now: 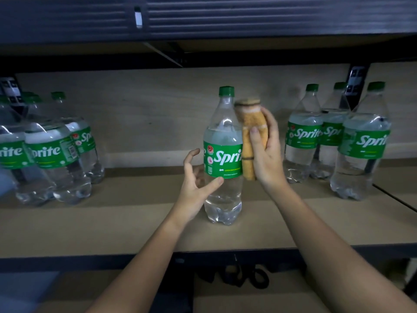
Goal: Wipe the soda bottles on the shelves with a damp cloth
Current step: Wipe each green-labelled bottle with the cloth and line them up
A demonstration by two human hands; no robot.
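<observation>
Right hand (266, 152) gripping cloth (250, 141) against Sprite bottle (222, 154), left hand (195, 184) beside

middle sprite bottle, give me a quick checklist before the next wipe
1. Middle Sprite bottle upright on the shelf board: ok.
2. Green cap on: ok.
3. Orange cloth in the right hand grip, against the bottle's right side: ok.
4. Left hand steadying the bottle: not ok, fingers spread, only the thumb at it.
5. Room clear of the bottles to the right: ok.
6. Cloth damp: cannot tell.
</observation>
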